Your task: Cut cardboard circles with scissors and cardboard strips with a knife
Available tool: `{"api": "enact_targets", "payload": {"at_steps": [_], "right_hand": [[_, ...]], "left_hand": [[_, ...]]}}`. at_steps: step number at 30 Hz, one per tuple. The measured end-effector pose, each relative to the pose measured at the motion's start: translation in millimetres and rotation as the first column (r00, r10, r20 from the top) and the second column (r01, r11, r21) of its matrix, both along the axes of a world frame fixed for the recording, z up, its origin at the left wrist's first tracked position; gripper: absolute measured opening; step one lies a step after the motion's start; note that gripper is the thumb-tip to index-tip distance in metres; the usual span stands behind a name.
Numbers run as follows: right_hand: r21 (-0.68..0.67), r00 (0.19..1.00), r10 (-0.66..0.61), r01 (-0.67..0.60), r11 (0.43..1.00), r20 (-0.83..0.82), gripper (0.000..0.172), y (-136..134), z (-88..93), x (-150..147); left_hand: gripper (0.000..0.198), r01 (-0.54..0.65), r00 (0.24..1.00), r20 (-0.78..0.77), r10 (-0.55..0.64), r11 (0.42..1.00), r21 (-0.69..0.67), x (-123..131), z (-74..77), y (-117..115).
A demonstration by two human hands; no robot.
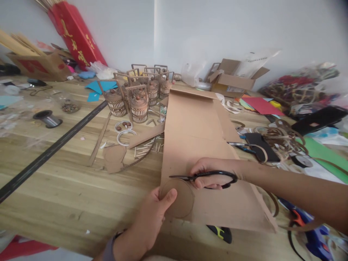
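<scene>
A large brown cardboard sheet [195,127] lies along the wooden table [67,188]. My right hand [209,177] is closed round black scissors [217,175], whose blades point left into the sheet near its lower left corner. A circle [181,201] is partly cut out there. My left hand [154,214] pinches the cardboard at the circle's left edge, thumb on top.
Several small cardboard lantern-like models [136,99] stand behind the sheet, with cut strips, rings and a cardboard disc [114,156] beside them. An open box [231,81], coloured paper [261,105] and scraps crowd the right. A black strip [49,154] and a wire spool [47,117] lie left.
</scene>
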State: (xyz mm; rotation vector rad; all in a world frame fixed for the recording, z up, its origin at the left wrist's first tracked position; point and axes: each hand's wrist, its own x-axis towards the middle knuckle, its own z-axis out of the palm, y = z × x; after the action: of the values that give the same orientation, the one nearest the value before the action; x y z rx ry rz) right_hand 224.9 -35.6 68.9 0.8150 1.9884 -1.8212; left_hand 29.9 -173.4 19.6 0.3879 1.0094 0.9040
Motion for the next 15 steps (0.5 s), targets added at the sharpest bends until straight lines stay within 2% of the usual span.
{"api": "enact_targets", "payload": {"at_steps": [5,15], "right_hand": [[0.033,0.997,0.079,-0.08,0.996,0.019,0.082,3.4,5.9,-6.3],[0.008,0.961,0.246,-0.249,0.969,0.126,0.082,27.1,20.5,-25.2]], "left_hand": [[0.059,0.006,1.0,0.001,-0.006,1.0,-0.025,-2.3,-3.2,-4.5],[0.055,0.02,1.0,0.021,-0.02,1.0,-0.002,-8.5,-8.1,-3.2]]}}
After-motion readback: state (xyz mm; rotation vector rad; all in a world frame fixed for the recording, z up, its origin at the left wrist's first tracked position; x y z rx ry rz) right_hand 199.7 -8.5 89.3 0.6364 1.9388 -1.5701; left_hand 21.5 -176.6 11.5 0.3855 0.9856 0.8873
